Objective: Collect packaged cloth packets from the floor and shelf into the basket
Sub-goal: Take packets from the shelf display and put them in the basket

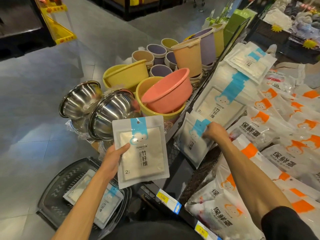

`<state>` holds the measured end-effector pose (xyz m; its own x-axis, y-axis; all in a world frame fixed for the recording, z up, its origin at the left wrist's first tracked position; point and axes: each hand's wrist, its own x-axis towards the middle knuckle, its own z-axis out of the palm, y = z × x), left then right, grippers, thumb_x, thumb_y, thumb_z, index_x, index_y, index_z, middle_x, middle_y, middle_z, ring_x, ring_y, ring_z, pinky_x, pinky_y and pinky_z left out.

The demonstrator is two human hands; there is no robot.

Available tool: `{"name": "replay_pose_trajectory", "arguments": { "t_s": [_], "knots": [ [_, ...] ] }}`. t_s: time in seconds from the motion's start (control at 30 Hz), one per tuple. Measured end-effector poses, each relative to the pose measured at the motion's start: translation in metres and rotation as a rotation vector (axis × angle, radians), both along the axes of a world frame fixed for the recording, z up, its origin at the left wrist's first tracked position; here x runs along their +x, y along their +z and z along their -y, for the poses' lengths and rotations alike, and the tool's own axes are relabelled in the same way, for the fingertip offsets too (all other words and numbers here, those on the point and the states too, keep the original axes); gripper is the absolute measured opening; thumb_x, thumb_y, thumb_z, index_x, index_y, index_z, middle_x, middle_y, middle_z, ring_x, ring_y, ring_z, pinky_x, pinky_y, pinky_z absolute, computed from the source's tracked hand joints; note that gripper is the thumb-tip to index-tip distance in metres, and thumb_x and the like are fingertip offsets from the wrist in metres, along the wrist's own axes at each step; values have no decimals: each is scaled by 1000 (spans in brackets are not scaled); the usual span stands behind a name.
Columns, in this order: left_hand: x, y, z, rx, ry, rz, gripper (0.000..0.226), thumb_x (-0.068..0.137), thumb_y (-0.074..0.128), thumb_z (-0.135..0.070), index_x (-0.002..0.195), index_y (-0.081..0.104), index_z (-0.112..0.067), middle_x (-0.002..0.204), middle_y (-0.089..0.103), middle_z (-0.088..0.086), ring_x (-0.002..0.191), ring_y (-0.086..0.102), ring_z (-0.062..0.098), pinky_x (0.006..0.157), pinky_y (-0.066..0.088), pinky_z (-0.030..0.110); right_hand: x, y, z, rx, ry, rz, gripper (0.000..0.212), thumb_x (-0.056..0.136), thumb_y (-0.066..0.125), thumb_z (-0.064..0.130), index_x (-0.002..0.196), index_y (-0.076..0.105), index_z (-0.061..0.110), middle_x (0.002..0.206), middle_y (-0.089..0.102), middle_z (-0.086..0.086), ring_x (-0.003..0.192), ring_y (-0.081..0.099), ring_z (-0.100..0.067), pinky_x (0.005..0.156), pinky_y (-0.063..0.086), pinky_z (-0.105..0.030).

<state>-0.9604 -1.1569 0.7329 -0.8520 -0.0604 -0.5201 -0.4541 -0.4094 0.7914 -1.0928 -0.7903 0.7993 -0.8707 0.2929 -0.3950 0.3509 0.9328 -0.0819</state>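
Observation:
My left hand (pixel 113 160) grips a white cloth packet with a blue stripe (pixel 143 153), held upright above the floor beside the shelf. My right hand (pixel 213 131) pinches the top of another blue-striped packet (pixel 192 144) that leans at the shelf's front edge. More of these packets (pixel 223 97) are stacked further back on the shelf. A dark plastic basket (pixel 57 189) stands on the floor at lower left, under my left forearm, with at least two packets (pixel 107 203) lying in it.
Orange-labelled plastic bags (pixel 270 134) fill the shelf to the right. Steel bowls (pixel 110 113), pink and yellow basins (pixel 166 94) and pastel buckets (pixel 188 54) crowd the floor display ahead. Price tags (pixel 163 199) line the shelf edge. Grey tiled floor (pixel 34 101) lies to the left.

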Motion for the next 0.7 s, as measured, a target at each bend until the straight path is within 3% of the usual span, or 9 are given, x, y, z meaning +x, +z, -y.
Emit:
{"name": "replay_pose_trajectory", "arguments": {
  "t_s": [0.13,0.27,0.47,0.7],
  "knots": [
    [0,1,-2,8,-5,1,37,94,64,-12,131,61,-9,116,73,15,107,70,32,94,54,49,-2,-5,-5,-41,-20,-14,38,76,84,37,95,60,15,90,64,-4,85,62,-23,66,51,-32],
    [2,3,-1,8,16,1,30,95,64,-11,124,63,-13,114,74,11,104,72,28,90,57,46,-1,-6,-12,-68,-35,-78,33,79,82,34,77,57,13,70,54,0,76,57,-24,53,36,-30],
    [5,0,-4,22,29,11,32,95,62,-11,127,62,-10,116,73,13,107,71,28,84,61,38,0,-7,-18,-105,-62,-188,38,78,84,28,64,51,18,63,52,1,63,52,-19,48,30,-27],
    [3,8,-9,32,30,34,28,96,61,-10,123,64,-13,117,73,13,106,71,28,85,61,40,5,-24,-24,-140,-103,-242,26,78,84,27,79,66,7,70,59,-3,71,57,-23,57,37,-29]
  ]
}}
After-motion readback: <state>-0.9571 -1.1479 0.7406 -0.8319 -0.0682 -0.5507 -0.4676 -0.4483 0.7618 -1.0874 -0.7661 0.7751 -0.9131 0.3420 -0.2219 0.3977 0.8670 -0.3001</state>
